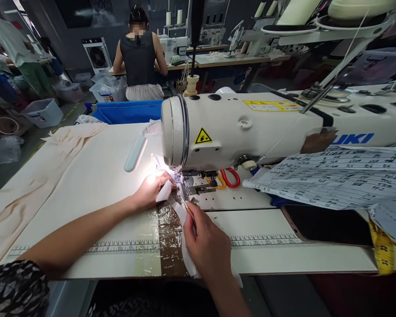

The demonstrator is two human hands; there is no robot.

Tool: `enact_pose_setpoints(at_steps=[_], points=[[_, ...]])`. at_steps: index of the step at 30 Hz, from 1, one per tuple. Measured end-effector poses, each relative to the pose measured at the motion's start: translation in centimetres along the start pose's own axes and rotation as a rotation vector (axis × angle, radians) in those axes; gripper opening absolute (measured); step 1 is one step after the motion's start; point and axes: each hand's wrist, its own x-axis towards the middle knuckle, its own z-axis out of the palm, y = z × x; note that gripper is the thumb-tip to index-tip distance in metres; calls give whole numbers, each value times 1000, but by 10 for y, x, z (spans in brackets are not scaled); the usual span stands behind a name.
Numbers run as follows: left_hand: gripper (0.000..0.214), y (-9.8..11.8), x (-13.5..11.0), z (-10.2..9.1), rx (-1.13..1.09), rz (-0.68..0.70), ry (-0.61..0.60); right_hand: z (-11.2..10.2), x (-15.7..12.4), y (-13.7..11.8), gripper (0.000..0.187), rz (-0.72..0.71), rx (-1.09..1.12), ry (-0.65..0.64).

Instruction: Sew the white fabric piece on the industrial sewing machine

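Pinching what, that right hand (206, 246) at lower centre?
— A thin metal tool (184, 204), fingers closed on it, its tip on the white fabric strip (181, 216), which runs under the hand along the worktop (284, 259) to the needle plate (198, 190).
And the left hand (152, 189)?
— Glared out by the lamp; it bears on the strip's far end, pinched or flat I cannot tell. The strip looks light, limp, slippery: best held by its edges near the plate.
Beyond?
— The Juki sewing machine (237, 127).
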Motion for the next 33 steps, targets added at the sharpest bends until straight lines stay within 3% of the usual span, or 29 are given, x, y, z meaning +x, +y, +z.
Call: enact_pose_setpoints(at_steps=[12,25,33], points=[[18,1,-1,0,-161,-62,41,1,2,-1,34,-24,7,68],[27,0,2,0,-163,-20,30,2,4,-2,39,-60,-36,62],[20,-2,5,-4,-163,-7,2,3,5,-2,40,-91,-79,59]])
